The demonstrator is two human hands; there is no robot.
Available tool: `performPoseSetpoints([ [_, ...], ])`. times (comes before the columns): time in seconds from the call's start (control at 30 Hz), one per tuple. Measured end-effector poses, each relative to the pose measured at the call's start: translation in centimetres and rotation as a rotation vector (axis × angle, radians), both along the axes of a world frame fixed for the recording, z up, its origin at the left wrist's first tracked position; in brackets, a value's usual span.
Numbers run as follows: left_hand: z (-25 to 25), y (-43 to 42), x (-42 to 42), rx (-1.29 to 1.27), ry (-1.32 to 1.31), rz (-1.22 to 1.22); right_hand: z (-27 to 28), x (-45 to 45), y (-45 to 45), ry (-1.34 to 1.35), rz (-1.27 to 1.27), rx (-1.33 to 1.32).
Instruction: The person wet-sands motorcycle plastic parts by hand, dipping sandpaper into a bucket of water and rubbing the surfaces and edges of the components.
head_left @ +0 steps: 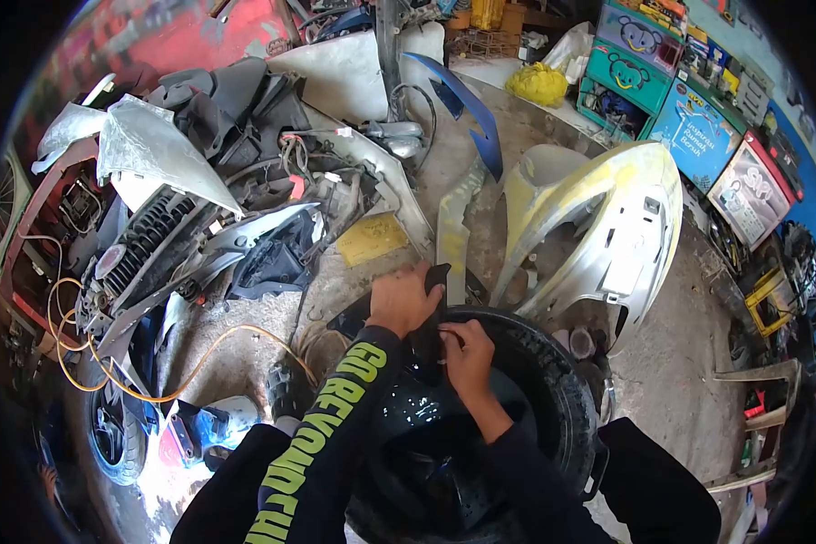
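My left hand point(403, 299) is closed around the upper part of a dark plastic panel point(429, 337), held upright over a large black tub point(567, 385). My right hand point(468, 355) has its fingers bent together against the panel's right side. Whether those fingertips pinch a small thing there is too small to tell. Dark water point(431, 412) fills the lower part of the tub, with bright reflections on it. Some dark pieces seem to lie in the water, but their shape is unclear.
A white and yellow motorcycle fairing point(639, 245) stands right of the tub. A blue trim piece point(480, 127) lies beyond. Motorcycle parts, with a shock absorber spring point(145, 234), crowd the left. An orange hose point(218, 337) crosses the floor. Drawers point(621, 82) stand back right.
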State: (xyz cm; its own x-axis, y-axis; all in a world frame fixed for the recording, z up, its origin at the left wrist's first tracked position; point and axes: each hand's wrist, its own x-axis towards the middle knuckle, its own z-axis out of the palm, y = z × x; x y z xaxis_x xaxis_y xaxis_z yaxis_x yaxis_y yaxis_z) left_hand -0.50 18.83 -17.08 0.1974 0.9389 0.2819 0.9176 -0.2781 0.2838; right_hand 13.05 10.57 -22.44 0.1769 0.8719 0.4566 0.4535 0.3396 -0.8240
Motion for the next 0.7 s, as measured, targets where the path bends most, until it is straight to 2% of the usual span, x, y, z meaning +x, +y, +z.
performPoseSetpoints([
  [0.07,-0.4,0.3,0.0,-0.039,0.015,0.006,-0.5,0.3,1.5,0.003,0.011,-0.016],
  [0.13,-0.5,0.4,0.0,-0.033,-0.016,-0.001,0.0,-0.1,3.0,-0.035,-0.075,0.095],
  [0.2,-0.6,0.4,-0.1,-0.024,-0.016,-0.009,-0.4,-0.2,1.3,-0.009,-0.068,0.079],
  [0.27,-0.3,0.6,-0.2,-0.013,-0.019,-0.012,-0.8,0.0,-0.8,0.026,-0.032,-0.106],
  [0.33,-0.4,0.3,0.0,-0.019,-0.02,-0.012,-0.6,0.2,0.4,0.052,-0.009,-0.121],
  [0.4,-0.4,0.3,0.0,-0.038,-0.015,-0.012,0.1,0.1,2.3,-0.016,-0.029,0.056],
  [0.53,-0.2,0.3,-0.1,-0.017,0.024,-0.006,0.5,0.1,-0.4,-0.013,0.035,-0.044],
  [0.6,-0.4,0.4,0.0,-0.029,0.007,0.003,0.3,0.4,1.1,-0.009,0.046,-0.035],
  [0.7,-0.5,0.2,-0.2,-0.065,-0.003,-0.006,0.8,0.0,3.0,-0.055,-0.053,0.034],
])
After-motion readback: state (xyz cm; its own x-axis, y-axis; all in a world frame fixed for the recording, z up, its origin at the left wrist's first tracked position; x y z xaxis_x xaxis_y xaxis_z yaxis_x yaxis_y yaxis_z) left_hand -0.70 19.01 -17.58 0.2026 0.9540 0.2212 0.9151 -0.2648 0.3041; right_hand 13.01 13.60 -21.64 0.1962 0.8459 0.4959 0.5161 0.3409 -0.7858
